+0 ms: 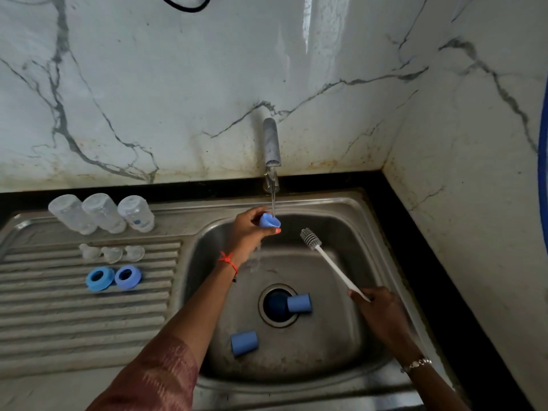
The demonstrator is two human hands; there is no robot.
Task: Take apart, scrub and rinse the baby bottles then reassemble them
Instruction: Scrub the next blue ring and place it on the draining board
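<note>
My left hand [249,229] grips a blue bottle cap [269,221] under the running water from the tap [271,143]. My right hand [378,307] holds the white handle of a bottle brush [311,239], its grey head raised over the basin, apart from the cap. Two more blue caps lie in the sink, one [299,303] at the drain and one [244,343] nearer the front. On the drainboard, three clear bottles [102,213] stand upside down, with three clear teats [112,253] and two blue collar rings [114,278] in front of them.
The steel sink [350,221] sits in a black counter, with a ribbed drainboard [59,315] to its left. Marble walls close in behind and on the right. The open drain [274,304] is at the basin's middle.
</note>
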